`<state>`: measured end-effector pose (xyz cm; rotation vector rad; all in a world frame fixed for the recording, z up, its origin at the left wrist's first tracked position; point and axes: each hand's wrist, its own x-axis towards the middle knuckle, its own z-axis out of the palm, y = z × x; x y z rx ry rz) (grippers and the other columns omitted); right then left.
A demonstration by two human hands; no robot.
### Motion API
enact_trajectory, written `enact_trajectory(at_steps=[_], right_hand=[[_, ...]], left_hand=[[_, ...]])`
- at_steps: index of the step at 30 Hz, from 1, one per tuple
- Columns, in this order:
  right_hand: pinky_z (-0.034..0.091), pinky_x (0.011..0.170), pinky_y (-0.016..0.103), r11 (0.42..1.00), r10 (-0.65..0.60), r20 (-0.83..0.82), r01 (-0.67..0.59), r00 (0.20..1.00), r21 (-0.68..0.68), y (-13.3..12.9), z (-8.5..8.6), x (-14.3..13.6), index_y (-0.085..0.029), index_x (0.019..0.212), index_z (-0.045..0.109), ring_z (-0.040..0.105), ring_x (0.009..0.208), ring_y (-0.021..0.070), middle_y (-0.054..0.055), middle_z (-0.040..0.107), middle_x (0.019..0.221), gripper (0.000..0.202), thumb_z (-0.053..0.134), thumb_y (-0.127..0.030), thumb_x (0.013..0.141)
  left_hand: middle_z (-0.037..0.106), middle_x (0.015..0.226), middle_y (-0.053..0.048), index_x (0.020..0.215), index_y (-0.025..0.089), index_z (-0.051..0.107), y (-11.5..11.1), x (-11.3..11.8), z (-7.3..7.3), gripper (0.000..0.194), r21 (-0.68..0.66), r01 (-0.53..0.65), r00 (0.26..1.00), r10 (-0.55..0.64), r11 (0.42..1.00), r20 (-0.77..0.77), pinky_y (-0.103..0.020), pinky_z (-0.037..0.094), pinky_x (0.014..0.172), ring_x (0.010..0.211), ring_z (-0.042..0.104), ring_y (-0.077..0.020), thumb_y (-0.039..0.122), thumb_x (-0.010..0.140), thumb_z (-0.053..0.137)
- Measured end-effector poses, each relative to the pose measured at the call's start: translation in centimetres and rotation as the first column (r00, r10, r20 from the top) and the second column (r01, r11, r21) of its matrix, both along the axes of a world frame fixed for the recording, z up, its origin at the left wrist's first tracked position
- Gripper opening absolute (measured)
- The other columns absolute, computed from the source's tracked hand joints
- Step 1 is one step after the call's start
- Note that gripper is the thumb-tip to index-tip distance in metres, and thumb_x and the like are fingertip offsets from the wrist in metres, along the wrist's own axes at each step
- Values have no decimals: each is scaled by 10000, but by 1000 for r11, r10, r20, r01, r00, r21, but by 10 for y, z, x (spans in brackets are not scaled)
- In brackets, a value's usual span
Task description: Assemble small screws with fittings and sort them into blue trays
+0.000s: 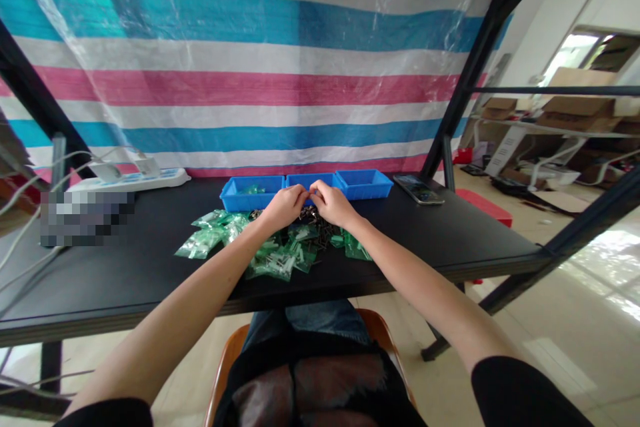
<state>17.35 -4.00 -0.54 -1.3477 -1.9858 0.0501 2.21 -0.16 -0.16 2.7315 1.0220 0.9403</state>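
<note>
My left hand (289, 205) and my right hand (330, 201) meet fingertip to fingertip in front of the middle blue bin (325, 179). Both are closed in a pinch; whatever they hold is too small to make out. Just below them lies a pile of dark metal screws (325, 230). Green-tinted plastic bags (280, 260) with small pale pieces inside spread over the table, and more bags (210, 233) lie to the left. Another green bag (354, 247) is partly covered by my right forearm. The left blue bin (230, 197) contains some green bags.
The right blue bin (370, 191) adjoins the others on the black table (425, 233). A phone (419, 189) lies right of it. At the left are a white power strip (175, 177), cables and a blurred-out object (85, 217). A striped sheet (260, 87) hangs behind.
</note>
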Motion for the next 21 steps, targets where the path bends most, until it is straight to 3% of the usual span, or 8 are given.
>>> enact_trajectory(at_steps=[8, 15, 18, 21], right_hand=[[338, 608, 241, 995, -91, 151, 97, 984, -31, -5, 3, -4, -189, 970, 504, 616, 765, 197, 31, 653, 794, 131, 395, -240, 918], [351, 623, 261, 992, -120, 158, 124, 980, -19, -1, 1, 1, -166, 961, 509, 632, 801, 221, 70, 666, 821, 228, 297, -252, 954], [349, 619, 260, 989, -139, 153, 144, 978, -21, 1, 0, 1, -168, 966, 509, 631, 799, 217, 65, 666, 815, 222, 303, -251, 951], [357, 632, 261, 991, -126, 136, 130, 983, -21, 0, 0, 0, -176, 964, 511, 629, 802, 210, 59, 666, 820, 226, 299, -255, 952]], left_hand=[[622, 721, -74, 735, 161, 532, 0, -1, 2, 277, -35, -60, 998, 60, 998, 0, -269, 381, 629, 686, 585, -188, 190, 885, 301], [597, 654, -4, 978, 150, 547, -8, -3, 5, 216, -108, 54, 986, -36, 993, 165, -233, 388, 564, 578, 549, -142, 205, 801, 436], [587, 659, 1, 974, 145, 534, -9, -3, 5, 234, -96, 112, 975, -91, 989, 202, -223, 398, 560, 573, 539, -131, 207, 754, 486], [585, 662, -5, 916, 153, 537, -7, -3, 3, 186, -81, 95, 976, -76, 992, 206, -230, 406, 574, 589, 546, -138, 222, 750, 488]])
